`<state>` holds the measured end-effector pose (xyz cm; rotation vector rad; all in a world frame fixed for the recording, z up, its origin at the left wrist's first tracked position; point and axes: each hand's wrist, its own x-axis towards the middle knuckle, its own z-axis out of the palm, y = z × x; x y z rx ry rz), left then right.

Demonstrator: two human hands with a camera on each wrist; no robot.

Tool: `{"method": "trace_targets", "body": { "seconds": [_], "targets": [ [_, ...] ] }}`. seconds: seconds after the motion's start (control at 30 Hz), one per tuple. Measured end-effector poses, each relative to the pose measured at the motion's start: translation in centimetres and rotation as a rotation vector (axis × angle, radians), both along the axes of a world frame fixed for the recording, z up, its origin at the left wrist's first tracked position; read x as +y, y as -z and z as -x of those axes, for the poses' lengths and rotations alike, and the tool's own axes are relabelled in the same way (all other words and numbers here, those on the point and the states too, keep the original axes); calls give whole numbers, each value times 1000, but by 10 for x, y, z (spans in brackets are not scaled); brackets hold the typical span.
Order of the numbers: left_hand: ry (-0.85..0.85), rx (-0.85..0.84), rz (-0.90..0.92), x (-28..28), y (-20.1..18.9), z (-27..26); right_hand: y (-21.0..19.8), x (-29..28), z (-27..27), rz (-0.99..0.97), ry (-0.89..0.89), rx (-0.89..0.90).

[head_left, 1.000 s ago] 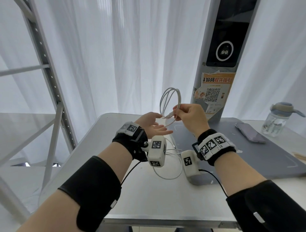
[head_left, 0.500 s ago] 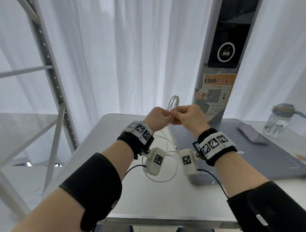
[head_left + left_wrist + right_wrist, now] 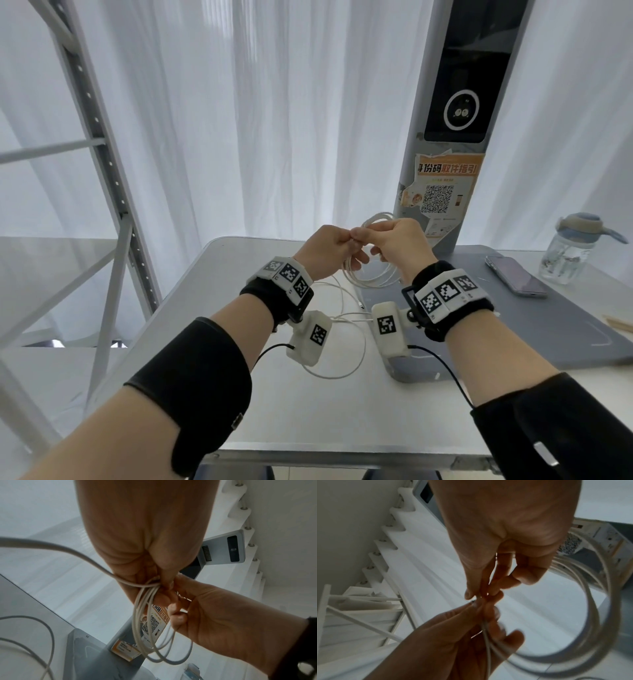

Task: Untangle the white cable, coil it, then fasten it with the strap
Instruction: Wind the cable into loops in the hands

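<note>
The white cable [image 3: 371, 278] is gathered into a small coil of several loops, held in the air over the table's far part. My left hand [image 3: 342, 240] and right hand [image 3: 367, 237] meet fingertip to fingertip and both pinch the coil at the same spot. In the left wrist view the loops [image 3: 143, 628] hang below the pinching fingers [image 3: 161, 584], and a loose tail [image 3: 68, 550] leads off to the left. The right wrist view shows the coil [image 3: 590, 615] curving round to the right. More cable [image 3: 342, 363] lies slack on the table. I cannot make out the strap.
A grey mat [image 3: 548, 329] covers the right of the white table [image 3: 239, 342]. On the mat lies a phone [image 3: 513, 275], with a water bottle [image 3: 568, 250] beside it. A grey kiosk pillar [image 3: 455, 137] stands behind the hands. A metal shelf frame [image 3: 102, 171] rises at the left.
My left hand, open beneath the coil a second ago, has risen and pinched the cable beside the right fingers. The coil has tipped from upright to lower between the hands.
</note>
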<state>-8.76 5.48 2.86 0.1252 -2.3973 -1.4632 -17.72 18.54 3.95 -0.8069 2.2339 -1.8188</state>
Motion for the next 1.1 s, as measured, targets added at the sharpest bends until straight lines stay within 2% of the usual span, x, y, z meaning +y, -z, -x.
{"method": "trace_targets", "body": {
  "seconds": [0.07, 0.17, 0.3, 0.37, 0.43, 0.57, 0.8, 0.93, 1.1],
  "targets": [
    [-20, 32, 1, 1, 2, -1, -3, 4, 1, -25, 19, 19],
    [-63, 51, -144, -2, 6, 2, -6, 7, 2, 46, 105, -12],
    [-91, 31, -277, -7, 7, 1, -7, 10, 10, 95, 252, 123],
    [-92, 15, -346, -7, 6, 0, -4, 10, 12, -2, 197, 101],
    [-84, 0, -432, -5, 4, -1, -1, 8, 12, -63, 107, 5],
    [-50, -26, -590, -3, -1, -6, 7, 3, 5, 192, -86, -308],
    [-61, 18, -745, 1, -6, -8, 8, -2, 2, 231, -34, -284],
    [-130, 136, -926, -6, -9, -5, 5, -1, -5, 351, -119, -478],
    [-152, 224, -1120, -10, -20, -3, 18, -10, -12, 129, -257, -469]
  ]
}}
